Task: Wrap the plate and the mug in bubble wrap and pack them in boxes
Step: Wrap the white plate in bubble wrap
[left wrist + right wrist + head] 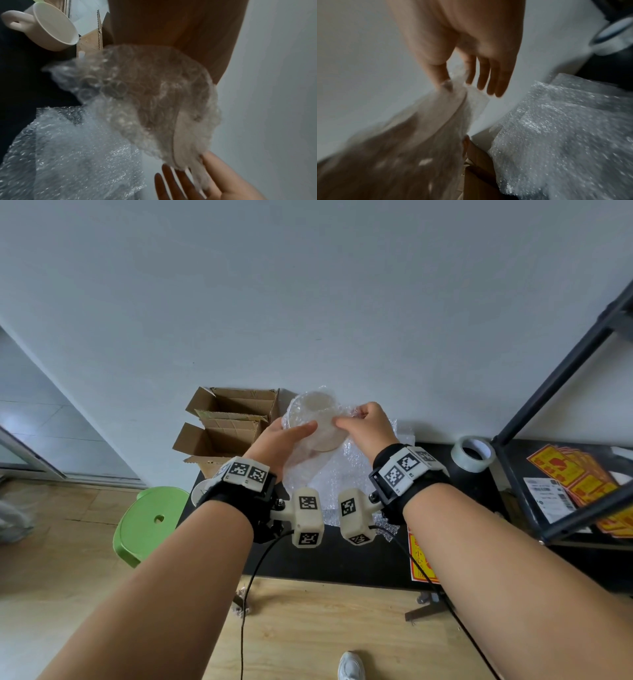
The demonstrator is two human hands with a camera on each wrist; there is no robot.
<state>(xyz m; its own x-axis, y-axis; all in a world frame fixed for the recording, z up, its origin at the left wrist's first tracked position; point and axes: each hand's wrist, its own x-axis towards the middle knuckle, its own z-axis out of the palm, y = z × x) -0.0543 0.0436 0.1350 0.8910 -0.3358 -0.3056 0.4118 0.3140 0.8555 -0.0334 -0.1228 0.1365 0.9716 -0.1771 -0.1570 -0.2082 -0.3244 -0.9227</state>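
Though printed, yellow stickers [561,467] unreadable

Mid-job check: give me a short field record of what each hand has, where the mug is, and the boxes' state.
held item: round white plate wrapped in clear bubble wrap, lifted above the black table
left hand: grips the plate's left edge
right hand: pinches the wrap at the right edge
white ceramic mug: unwrapped, on the table
two brown cardboard boxes: open
spare bubble wrap sheet: on the table

A round green plastic stool [150,520] stands left of the black table [346,556], a clear packing-tape roll [473,453] rests on it, and yellow-red stickers [561,465] lie right.
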